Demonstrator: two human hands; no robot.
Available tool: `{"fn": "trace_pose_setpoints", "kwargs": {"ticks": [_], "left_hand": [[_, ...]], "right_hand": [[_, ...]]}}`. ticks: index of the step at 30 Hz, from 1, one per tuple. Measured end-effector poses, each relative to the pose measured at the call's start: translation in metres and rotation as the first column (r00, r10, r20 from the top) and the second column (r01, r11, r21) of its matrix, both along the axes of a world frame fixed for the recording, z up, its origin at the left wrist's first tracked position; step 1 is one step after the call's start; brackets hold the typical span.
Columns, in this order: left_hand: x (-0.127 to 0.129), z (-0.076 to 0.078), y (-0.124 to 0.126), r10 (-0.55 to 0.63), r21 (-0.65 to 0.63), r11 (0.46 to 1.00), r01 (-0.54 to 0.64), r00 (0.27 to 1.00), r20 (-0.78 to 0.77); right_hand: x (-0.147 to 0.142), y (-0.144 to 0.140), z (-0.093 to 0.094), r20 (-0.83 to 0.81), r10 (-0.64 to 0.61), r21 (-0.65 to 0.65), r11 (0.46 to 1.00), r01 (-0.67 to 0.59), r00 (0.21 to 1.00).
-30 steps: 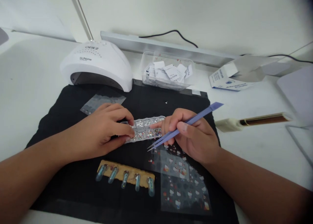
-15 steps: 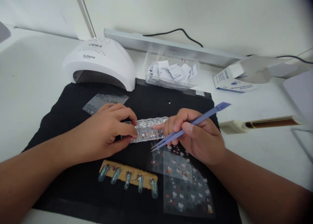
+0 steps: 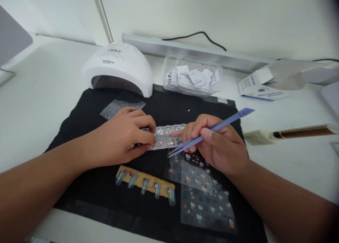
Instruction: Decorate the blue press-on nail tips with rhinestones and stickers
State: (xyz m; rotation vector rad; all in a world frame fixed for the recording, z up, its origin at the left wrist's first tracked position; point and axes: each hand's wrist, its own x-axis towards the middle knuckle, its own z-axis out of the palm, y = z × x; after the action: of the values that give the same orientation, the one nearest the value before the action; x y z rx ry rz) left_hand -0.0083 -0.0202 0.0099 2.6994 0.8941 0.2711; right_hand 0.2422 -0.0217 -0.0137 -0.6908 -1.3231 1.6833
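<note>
A clear compartment box of small rhinestones (image 3: 167, 136) lies on a black mat (image 3: 87, 108). My left hand (image 3: 124, 137) covers the box's left end, thumb and fingers closed on it. My right hand (image 3: 218, 146) grips blue tweezers (image 3: 212, 130), their tips pointing left and down just below the box, while a fingertip touches the box's right end. A tan strip with several nail tips (image 3: 147, 185) lies in front of my hands. Clear sticker sheets (image 3: 203, 193) lie under my right wrist.
A white nail lamp (image 3: 119, 70) stands at the mat's back left. A clear tub of paper packets (image 3: 192, 77) sits behind the mat, a white-and-blue box (image 3: 258, 87) to its right. A cream-handled tool (image 3: 288, 134) lies on the right. A small foil sheet (image 3: 116, 107) lies behind my left hand.
The view has shifted, so everything sits a little further right in the frame. Both hands keep the same hold on the box and tweezers.
</note>
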Motion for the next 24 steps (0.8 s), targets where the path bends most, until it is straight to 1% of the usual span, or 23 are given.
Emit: {"fn": "trace_pose_setpoints", "kwargs": {"ticks": [6, 12, 17, 24], "left_hand": [[0.0001, 0.0030, 0.0000, -0.022, -0.008, 1.000, 0.021, 0.999, -0.025], [0.0005, 0.0045, -0.0004, -0.052, 0.003, 0.999, 0.052, 0.998, -0.044], [-0.0010, 0.0015, 0.0006, -0.105, 0.000, 0.994, 0.105, 0.994, -0.017], [-0.0006, 0.0003, 0.0022, -0.140, -0.014, 0.990, 0.141, 0.990, 0.015]], "right_hand": [[-0.0009, 0.0000, 0.0007, -0.001, -0.020, -0.003, 1.000, 0.020, 1.000], [-0.0011, 0.0011, -0.0002, -0.029, 0.004, 0.016, 1.000, -0.004, 1.000], [-0.0009, 0.0018, -0.0002, -0.014, -0.005, 0.006, 1.000, 0.005, 1.000], [-0.0021, 0.0046, -0.0009, -0.026, -0.015, -0.026, 1.000, 0.014, 1.000]]}}
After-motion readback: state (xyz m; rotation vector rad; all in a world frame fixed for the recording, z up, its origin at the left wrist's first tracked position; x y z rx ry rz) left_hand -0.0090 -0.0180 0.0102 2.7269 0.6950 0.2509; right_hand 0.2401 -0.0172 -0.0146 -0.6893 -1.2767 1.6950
